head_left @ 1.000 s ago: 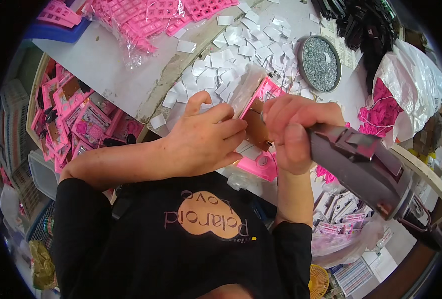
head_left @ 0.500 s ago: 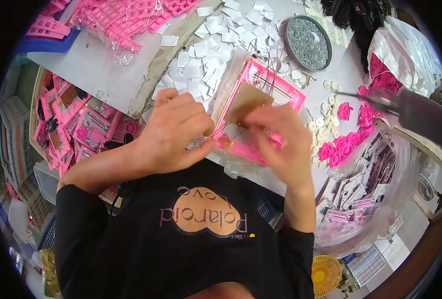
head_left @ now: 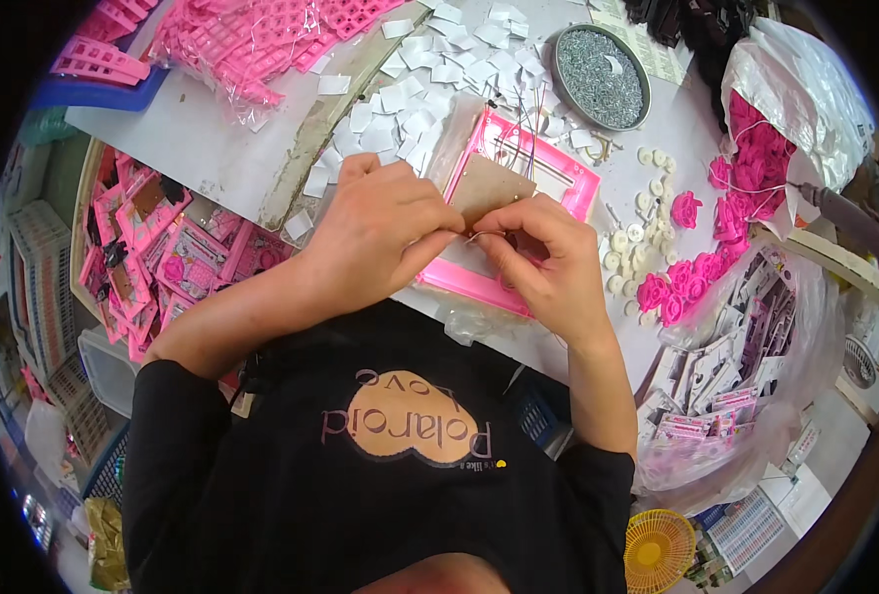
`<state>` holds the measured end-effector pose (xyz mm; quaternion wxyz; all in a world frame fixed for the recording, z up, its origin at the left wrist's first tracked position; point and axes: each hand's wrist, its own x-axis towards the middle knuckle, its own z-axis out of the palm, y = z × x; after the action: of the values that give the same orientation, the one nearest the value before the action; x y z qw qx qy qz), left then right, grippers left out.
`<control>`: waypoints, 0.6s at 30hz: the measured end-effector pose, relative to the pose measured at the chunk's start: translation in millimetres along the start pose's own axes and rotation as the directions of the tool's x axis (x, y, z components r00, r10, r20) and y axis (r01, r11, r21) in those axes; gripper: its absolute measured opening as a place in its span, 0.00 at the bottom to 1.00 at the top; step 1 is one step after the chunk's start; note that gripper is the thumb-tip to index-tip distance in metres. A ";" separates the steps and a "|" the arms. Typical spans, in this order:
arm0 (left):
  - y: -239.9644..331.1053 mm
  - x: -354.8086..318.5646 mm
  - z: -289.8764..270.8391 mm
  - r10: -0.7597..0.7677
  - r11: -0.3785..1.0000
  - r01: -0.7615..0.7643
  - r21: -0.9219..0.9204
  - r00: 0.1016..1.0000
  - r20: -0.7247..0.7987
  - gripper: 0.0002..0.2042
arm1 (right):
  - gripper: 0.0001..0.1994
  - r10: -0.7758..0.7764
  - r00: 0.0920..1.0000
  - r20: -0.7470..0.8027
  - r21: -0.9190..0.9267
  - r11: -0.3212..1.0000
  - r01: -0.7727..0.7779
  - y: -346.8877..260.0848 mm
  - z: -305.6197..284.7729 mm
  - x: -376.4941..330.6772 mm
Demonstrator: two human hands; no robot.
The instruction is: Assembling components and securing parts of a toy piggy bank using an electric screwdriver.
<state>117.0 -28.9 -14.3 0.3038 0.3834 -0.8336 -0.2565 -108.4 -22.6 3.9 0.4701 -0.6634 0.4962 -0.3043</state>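
Observation:
A pink plastic housing lies open in front of me, with a brown circuit board inside it and several thin wires rising from its far end. Over the near part of the housing, my left hand and my right hand meet fingertip to fingertip. Both are closed in a pinch on a thin wire that shows between them. The wire's ends are hidden by my fingers.
White paper squares lie beyond the housing. A round tin of small screws, cream plastic wheels and pink rose-shaped parts are to the right. A dark power screwdriver hangs at far right. Pink assemblies fill a box at left.
My right hand has dropped slightly from over the board and come to the left hand. The left hand has shifted right, and both now pinch the wire. The hanging screwdriver has swung right.

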 end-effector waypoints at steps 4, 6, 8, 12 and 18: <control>-5.6 8.4 4.0 0.019 0.988 -0.009 -0.155 0.998 0.061 0.08 | 0.06 0.215 0.977 0.004 0.068 0.974 -0.215 -0.8 -3.7 -3.5; -6.4 10.5 3.7 0.024 0.987 -0.009 -0.160 0.995 0.094 0.08 | 0.06 0.282 0.959 0.035 0.098 0.954 -0.284 -1.7 -4.8 -2.3; -4.7 11.5 4.6 0.022 0.992 -0.013 -0.124 0.997 0.067 0.08 | 0.06 0.280 0.959 0.038 0.134 0.950 -0.282 -3.3 -4.0 -1.2; 1.1 10.6 9.1 -0.017 0.997 0.021 -0.076 0.999 0.050 0.06 | 0.05 0.230 0.972 0.055 0.075 0.969 -0.234 -1.6 -5.7 -2.3; 8.0 11.5 15.9 -0.035 0.995 0.036 -0.090 0.999 0.013 0.07 | 0.04 0.207 0.975 0.085 0.084 0.973 -0.214 -0.6 -9.1 -2.1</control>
<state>96.0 -30.3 -16.3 0.3116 0.3823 -0.8160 -0.3015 -116.8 -23.5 8.0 0.5485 -0.5954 0.5310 -0.2503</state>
